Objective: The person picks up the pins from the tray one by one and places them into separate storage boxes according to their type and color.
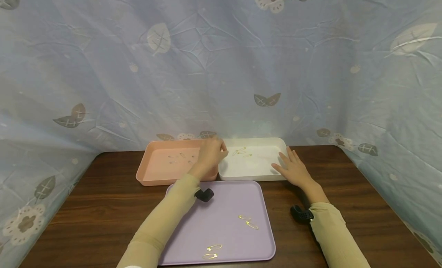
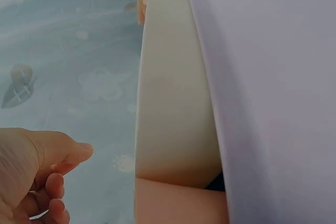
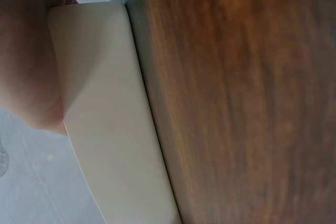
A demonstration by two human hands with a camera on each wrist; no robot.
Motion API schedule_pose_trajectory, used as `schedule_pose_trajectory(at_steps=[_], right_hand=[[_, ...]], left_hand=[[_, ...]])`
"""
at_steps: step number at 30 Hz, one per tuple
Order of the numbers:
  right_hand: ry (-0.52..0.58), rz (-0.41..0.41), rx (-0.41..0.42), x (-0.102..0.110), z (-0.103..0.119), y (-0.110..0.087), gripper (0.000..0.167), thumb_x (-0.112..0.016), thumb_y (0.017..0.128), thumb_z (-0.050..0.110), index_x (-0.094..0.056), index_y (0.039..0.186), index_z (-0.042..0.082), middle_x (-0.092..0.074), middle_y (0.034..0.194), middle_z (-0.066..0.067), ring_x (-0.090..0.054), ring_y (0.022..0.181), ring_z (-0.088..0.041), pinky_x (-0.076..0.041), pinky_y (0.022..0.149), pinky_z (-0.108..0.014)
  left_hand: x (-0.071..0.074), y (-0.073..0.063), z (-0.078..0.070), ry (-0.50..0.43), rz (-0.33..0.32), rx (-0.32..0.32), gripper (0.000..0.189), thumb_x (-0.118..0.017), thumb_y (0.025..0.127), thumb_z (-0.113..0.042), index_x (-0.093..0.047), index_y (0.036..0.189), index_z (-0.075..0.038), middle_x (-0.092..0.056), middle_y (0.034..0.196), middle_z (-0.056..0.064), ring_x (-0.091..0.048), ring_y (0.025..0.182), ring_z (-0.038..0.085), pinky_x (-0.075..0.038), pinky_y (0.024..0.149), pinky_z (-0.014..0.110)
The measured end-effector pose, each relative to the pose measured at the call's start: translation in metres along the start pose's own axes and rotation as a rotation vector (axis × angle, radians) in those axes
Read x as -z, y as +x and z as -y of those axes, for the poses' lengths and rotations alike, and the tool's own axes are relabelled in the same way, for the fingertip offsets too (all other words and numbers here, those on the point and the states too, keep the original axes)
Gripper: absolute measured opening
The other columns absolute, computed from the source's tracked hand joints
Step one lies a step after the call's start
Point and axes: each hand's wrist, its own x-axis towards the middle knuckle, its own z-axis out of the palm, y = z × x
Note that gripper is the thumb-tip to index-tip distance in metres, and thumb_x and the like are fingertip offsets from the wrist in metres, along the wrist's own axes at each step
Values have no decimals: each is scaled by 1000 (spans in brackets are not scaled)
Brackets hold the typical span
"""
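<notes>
Above the right end of the pink tray (image 1: pixel 152 160), close to where it meets the white tray (image 1: pixel 266 160), is my left hand (image 1: pixel 209 152). Its thumb and index finger come together and the other fingers curl in the left wrist view; I see nothing between them. My right hand (image 1: pixel 294 169), fingers spread, lies at the white tray's right rim. Several silver safety pins (image 1: pixel 182 155) lie in the pink tray, and several gold safety pins (image 1: pixel 241 150) in the white one. More gold safety pins (image 1: pixel 252 225) lie on the purple tray (image 1: pixel 235 199).
All the trays sit on a dark brown wooden table (image 1: pixel 93 218), the pink and white ones side by side behind the purple one. A light blue patterned cloth (image 1: pixel 221 68) hangs behind and at both sides. Each wrist wears a black camera (image 1: pixel 204 195).
</notes>
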Motion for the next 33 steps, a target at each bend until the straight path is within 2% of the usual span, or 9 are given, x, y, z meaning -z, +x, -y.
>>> schedule_pose_trajectory(at_steps=[7, 12, 16, 21, 33], right_hand=[[22, -11, 9, 1, 2, -2, 81, -42, 97, 59, -30, 151, 0, -5, 160, -29, -5, 146, -52, -11, 113, -69], [54, -36, 29, 1, 2, -4, 87, -41, 94, 65, -32, 149, -2, -7, 159, -31, -6, 146, -53, -11, 112, -71], [42, -12, 17, 1, 3, -3, 84, -41, 96, 62, -30, 151, 0, -4, 160, -29, -4, 147, -52, -10, 114, -69], [16, 18, -4, 0, 2, -2, 79, -42, 97, 57, -28, 152, 2, -2, 161, -28, -3, 147, -51, -9, 114, -69], [17, 13, 4, 1, 1, -1, 78, -44, 98, 55, -28, 152, 1, -2, 161, -28, -3, 147, -52, -10, 114, -69]], left_hand=[[7, -16, -6, 16, -21, -121, 8, -73, 83, -20, -73, 76, -14, -61, 75, -1, -51, 74, 15, -42, 74, 33], [15, -31, -14, -9, -22, -165, 9, -73, 83, -19, -71, 75, -15, -57, 74, -1, -50, 71, 14, -40, 69, 31], [18, -42, -18, -16, -28, -214, 8, -74, 82, -19, -71, 75, -15, -58, 73, 0, -49, 67, 11, -39, 65, 29], [17, -53, -21, 6, -20, -252, 9, -77, 79, -23, -71, 74, -18, -58, 71, -4, -48, 66, 9, -38, 67, 28], [11, -79, -33, 37, 16, -348, 9, -78, 75, -24, -69, 73, -23, -59, 71, -9, -52, 67, 8, -37, 64, 23]])
